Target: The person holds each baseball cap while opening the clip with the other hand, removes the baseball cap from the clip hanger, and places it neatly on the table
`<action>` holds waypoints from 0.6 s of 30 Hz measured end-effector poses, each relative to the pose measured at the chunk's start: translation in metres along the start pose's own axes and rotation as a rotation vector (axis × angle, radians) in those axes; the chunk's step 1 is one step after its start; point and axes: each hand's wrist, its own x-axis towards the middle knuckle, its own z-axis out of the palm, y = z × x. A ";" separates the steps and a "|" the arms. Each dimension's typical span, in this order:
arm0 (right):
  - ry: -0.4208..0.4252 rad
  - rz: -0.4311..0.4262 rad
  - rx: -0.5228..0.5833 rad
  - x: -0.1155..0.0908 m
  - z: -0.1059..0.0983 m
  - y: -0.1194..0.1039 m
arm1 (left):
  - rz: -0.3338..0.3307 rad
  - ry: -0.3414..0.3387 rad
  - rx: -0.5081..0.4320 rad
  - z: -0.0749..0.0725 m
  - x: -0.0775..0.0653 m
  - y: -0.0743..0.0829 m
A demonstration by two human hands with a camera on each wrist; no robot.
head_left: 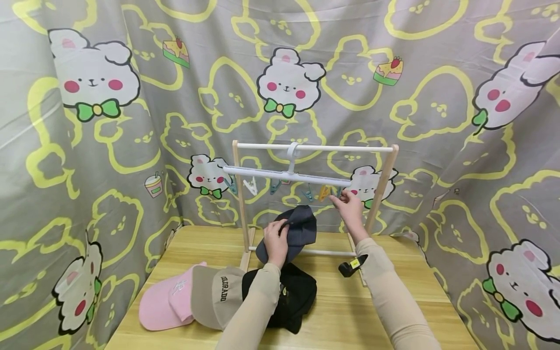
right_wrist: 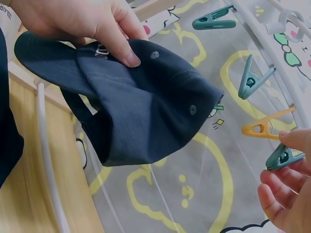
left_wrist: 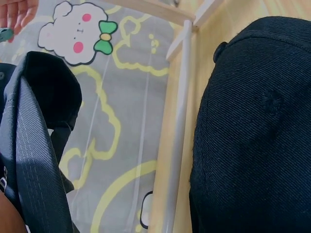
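My left hand (head_left: pixel 276 243) grips a dark navy cap (head_left: pixel 304 227) in front of the wooden rack. In the right wrist view the thumb lies across the cap's crown just above the brim, and the crown's open underside faces down. My right hand (head_left: pixel 351 213) is raised at the right end of a white hanger (head_left: pixel 315 179). Its thumb and fingers pinch a teal clothespin (right_wrist: pixel 278 159) that hangs there. Beside it hangs a yellow clothespin (right_wrist: pixel 260 129), close to the thumb. More teal clothespins (right_wrist: pixel 250 80) and a white clothespin (head_left: pixel 251 186) line the hanger.
A rack (head_left: pixel 380 187) with a white top rod stands on the wooden table (head_left: pixel 341 311). Pink (head_left: pixel 164 301), beige (head_left: pixel 214 291) and black (head_left: pixel 299 296) caps lie in an overlapping row at front left. A black tape measure (head_left: pixel 350 267) sits by the rack's right foot. Patterned curtain (head_left: pixel 288 82) surrounds the table.
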 end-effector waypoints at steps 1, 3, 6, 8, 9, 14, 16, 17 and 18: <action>0.003 -0.008 -0.014 0.000 -0.001 0.001 | 0.006 0.004 0.004 0.000 0.000 0.000; 0.002 -0.018 -0.032 0.000 -0.002 0.002 | 0.013 0.011 0.011 0.000 0.000 -0.001; -0.016 -0.018 -0.034 -0.001 -0.005 0.002 | 0.013 0.013 0.016 0.000 -0.001 -0.002; -0.030 -0.016 -0.032 -0.001 -0.007 0.001 | 0.006 0.008 0.015 0.000 -0.001 -0.002; -0.033 -0.015 -0.034 -0.002 -0.007 0.001 | 0.002 0.005 0.013 -0.001 -0.001 -0.001; -0.038 -0.007 -0.027 -0.003 -0.010 0.002 | -0.022 -0.017 0.003 -0.002 -0.003 0.000; -0.040 0.000 -0.021 -0.003 -0.011 0.004 | -0.031 -0.025 0.001 -0.003 -0.003 0.001; -0.040 -0.003 -0.021 -0.003 -0.011 0.005 | -0.033 -0.027 0.000 -0.003 -0.003 0.001; -0.039 -0.005 -0.025 -0.003 -0.012 0.005 | -0.031 -0.026 0.000 -0.003 -0.003 0.002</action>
